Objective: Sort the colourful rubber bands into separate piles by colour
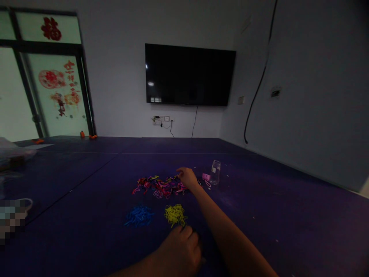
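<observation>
A mixed heap of small coloured bands (160, 186) lies on the dark purple mat (86, 215). My right hand (188, 177) reaches far out and its fingers pinch at the right end of that heap; what they grip is too small to see. Nearer to me sit a blue pile (139, 216) and a yellow pile (175, 214), each of one colour. My left hand (180, 252) rests on the mat just below the yellow pile, fingers curled under in a loose fist.
A small clear jar (215, 172) stands right of the heap with a pink item (206, 177) beside it. A black TV (188, 75) hangs on the far wall. Glass doors with red decorations (59, 82) stand at the left. Blurred objects lie at the left edge.
</observation>
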`<act>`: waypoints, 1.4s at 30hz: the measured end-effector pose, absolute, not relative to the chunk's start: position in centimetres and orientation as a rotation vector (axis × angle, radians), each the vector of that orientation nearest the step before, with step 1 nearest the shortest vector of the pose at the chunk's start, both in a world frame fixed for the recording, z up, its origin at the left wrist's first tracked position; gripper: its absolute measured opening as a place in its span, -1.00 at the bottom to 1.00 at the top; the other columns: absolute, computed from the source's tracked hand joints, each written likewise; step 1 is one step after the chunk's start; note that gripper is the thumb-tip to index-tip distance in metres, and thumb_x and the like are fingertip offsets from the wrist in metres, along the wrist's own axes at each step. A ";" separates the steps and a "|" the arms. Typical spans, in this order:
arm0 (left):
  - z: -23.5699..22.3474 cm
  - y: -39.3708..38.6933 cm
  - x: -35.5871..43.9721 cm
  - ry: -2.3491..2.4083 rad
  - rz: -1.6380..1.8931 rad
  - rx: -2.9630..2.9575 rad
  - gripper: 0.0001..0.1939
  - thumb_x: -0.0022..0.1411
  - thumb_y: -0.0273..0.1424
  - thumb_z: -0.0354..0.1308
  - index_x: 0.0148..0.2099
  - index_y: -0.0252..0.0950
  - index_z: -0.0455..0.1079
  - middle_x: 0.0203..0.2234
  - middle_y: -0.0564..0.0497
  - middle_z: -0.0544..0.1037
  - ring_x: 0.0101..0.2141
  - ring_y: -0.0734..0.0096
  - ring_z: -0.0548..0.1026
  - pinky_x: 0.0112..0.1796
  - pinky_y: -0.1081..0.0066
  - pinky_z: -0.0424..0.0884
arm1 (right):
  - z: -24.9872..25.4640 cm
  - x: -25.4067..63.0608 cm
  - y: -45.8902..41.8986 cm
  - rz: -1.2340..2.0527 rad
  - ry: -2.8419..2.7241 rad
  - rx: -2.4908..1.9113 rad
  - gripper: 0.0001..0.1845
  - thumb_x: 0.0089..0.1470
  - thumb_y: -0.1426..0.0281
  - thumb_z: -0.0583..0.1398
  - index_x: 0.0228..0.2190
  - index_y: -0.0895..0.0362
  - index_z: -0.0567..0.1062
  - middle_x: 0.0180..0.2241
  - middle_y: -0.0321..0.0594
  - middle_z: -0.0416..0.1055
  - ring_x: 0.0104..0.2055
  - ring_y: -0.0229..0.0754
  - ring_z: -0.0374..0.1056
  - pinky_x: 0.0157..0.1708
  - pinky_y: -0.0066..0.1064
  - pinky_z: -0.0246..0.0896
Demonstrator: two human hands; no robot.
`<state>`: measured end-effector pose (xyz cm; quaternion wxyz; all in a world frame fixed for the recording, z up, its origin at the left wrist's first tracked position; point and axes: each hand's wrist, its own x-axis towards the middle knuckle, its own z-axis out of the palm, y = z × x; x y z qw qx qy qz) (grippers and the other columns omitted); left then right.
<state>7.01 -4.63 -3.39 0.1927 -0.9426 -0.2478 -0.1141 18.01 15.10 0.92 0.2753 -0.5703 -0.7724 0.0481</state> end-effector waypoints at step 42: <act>-4.0 -4.2 7.1 -0.680 -0.383 -2.602 -0.73 0.25 -0.21 0.06 -0.33 -0.34 0.30 -0.42 -0.01 0.43 -0.33 0.32 0.36 -0.44 0.36 0.21 | -2.3 16.9 16.6 0.061 -2.325 -1.315 -0.55 -0.15 0.71 0.03 -0.27 0.25 0.58 -0.12 0.00 0.48 0.00 -0.15 0.33 0.02 -0.46 0.10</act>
